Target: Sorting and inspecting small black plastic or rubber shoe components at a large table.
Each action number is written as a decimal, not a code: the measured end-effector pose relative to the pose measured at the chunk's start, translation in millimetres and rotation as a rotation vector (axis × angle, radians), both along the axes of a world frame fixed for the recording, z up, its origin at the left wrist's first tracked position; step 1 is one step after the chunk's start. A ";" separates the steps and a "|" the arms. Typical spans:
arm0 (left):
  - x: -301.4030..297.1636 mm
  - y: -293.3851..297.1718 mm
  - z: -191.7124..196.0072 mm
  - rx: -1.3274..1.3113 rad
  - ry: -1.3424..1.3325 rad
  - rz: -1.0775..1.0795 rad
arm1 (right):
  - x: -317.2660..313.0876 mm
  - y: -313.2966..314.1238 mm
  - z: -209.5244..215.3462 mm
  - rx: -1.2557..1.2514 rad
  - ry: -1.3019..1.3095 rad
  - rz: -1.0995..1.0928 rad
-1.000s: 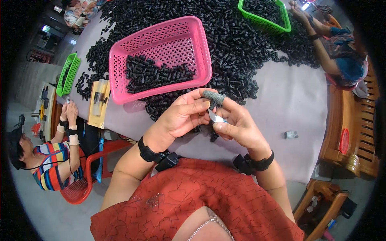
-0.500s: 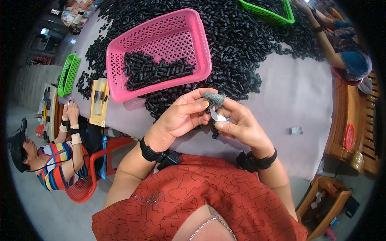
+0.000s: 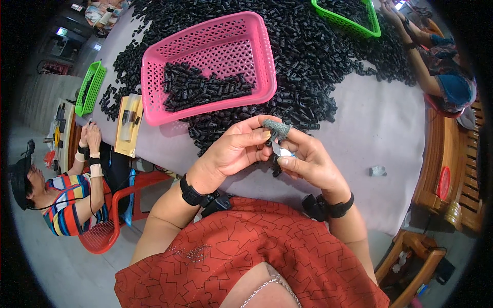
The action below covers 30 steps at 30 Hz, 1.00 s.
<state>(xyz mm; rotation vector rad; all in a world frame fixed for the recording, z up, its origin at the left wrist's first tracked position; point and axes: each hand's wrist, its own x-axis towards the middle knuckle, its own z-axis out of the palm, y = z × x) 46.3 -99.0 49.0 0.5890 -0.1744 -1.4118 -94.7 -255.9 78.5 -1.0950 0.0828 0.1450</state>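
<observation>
Both hands meet above the near edge of the table. My left hand (image 3: 228,149) is closed, thumb and fingers pinching a small black plastic part (image 3: 272,136) that is mostly covered. In my right hand (image 3: 313,161), also closed, a small knife (image 3: 282,150) with a silver blade lies between thumb and fingers, its blade against the black part. A grey knitted finger cover (image 3: 276,127) sits on the right index finger. Just beyond the hands, a pink basket (image 3: 154,117) holds several black parts and rests on the large heap of black parts (image 3: 303,77).
Green baskets (image 3: 379,31) stand at the far right and left. A yellow board (image 3: 125,149) with tools lies left. A grey finger cover (image 3: 377,170) lies on the pale tablecloth (image 3: 370,123). A co-worker in stripes (image 3: 77,200) sits left; another's arm (image 3: 418,56) reaches in at right.
The view has shifted slightly, so the basket and heap appear a little further right. Both hands keep their hold, with only a slight movement at the fingers and blade.
</observation>
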 end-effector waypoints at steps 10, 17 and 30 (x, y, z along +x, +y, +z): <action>-0.2 0.1 -0.5 -0.012 0.029 -0.005 | 1.5 1.7 1.2 0.034 0.009 -0.009; 0.5 -0.5 -3.3 -0.012 0.039 -0.003 | 2.4 1.6 -6.9 -0.033 0.005 -0.063; 2.2 7.1 -7.5 0.107 -0.066 0.115 | 2.4 -1.7 -6.8 -0.049 -0.006 -0.189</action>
